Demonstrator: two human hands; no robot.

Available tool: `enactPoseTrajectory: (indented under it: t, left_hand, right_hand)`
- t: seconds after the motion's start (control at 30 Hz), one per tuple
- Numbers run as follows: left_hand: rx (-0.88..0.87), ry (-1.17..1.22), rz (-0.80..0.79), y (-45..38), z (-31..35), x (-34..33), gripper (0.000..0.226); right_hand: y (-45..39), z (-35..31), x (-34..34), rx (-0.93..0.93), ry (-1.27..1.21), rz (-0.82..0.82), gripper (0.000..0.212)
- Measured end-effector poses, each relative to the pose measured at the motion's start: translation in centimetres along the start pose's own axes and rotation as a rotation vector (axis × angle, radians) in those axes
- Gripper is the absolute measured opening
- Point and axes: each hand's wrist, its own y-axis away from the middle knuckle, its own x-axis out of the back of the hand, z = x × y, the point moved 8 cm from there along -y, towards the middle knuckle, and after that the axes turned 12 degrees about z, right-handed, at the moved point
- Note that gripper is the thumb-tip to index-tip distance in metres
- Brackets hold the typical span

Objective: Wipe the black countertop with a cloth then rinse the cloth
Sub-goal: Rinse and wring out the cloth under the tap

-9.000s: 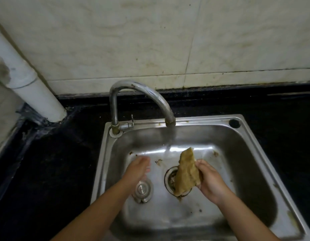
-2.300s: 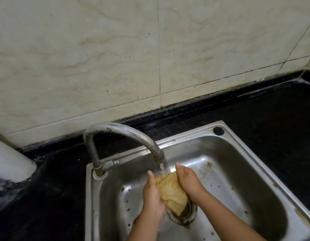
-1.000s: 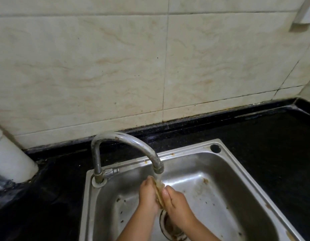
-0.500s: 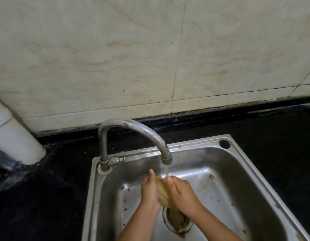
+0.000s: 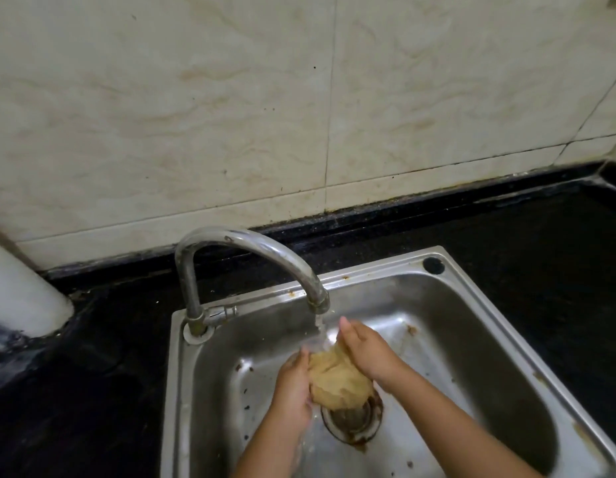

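— Where are we with the black countertop (image 5: 527,270)?

— We judge the wiping done, since we have the cloth (image 5: 337,381) over the sink (image 5: 479,305) now. So the step in hand is the rinse.

— Then how do we rinse it well?

— We keep the bundle right under the faucet (image 5: 251,250), where the thin stream lands on its top edge. We would open the folds and turn it so water reaches the inside, not only the outer face. Then we squeeze it low in the basin, so the dirty water falls straight to the drain (image 5: 351,420) and does not spatter back onto the counter we cleaned.

— And our hands?

— Our left hand (image 5: 293,391) is cupped against the cloth's left side, fingers pressed on it. Our right hand (image 5: 367,353) lies over the top and right side, fingers bent around it. Both are grasping the cloth between them, bunched into a tan lump just above the drain.

— What does the sink hold?

— No standing water that we can see; it looks to be running away freely. There are dark specks on the basin floor to the left and brown stains near the back wall and round the drain ring. Whether anything sits in the strainer, we cannot tell.

— Worth flushing those specks down afterwards, we think.
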Motion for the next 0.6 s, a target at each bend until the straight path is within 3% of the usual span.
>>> enactPoseTrajectory:
  t: [0.03,0.1,0.23,0.3,0.4,0.53,0.6]
  left_hand:
    - [-0.04,-0.068,0.0,0.0,0.4,0.3,0.019]
    - [-0.045,-0.109,-0.048,0.5,1.0,0.3,0.025]
    - [0.107,-0.035,-0.276,2.4,0.9,-1.2,0.037]
    - [0.064,-0.065,-0.384,3.4,1.4,-2.1,0.034]
    - [-0.12,-0.119,-0.354,3.5,2.4,-1.9,0.013]
    - [-0.247,-0.061,-0.291,3.7,3.6,-0.7,0.015]
    - [-0.293,-0.065,-0.25,3.5,4.4,-0.1,0.017]
  right_hand:
    - [0.1,-0.2,0.4,-0.042,-0.105,-0.016,0.039]
    - [-0.1,-0.6,1.0,-0.063,-0.175,-0.002,0.043]
    - [-0.1,-1.5,1.4,-0.011,-0.182,0.018,0.043]
    - [-0.1,-1.5,1.7,-0.01,-0.187,0.031,0.043]
    - [0.0,0.2,1.2,-0.164,-0.26,-0.021,0.043]
    - [1.4,3.6,-1.2,-0.254,-0.225,-0.247,0.025]
    - [1.9,4.2,-2.0,-0.268,-0.383,-0.313,0.012]
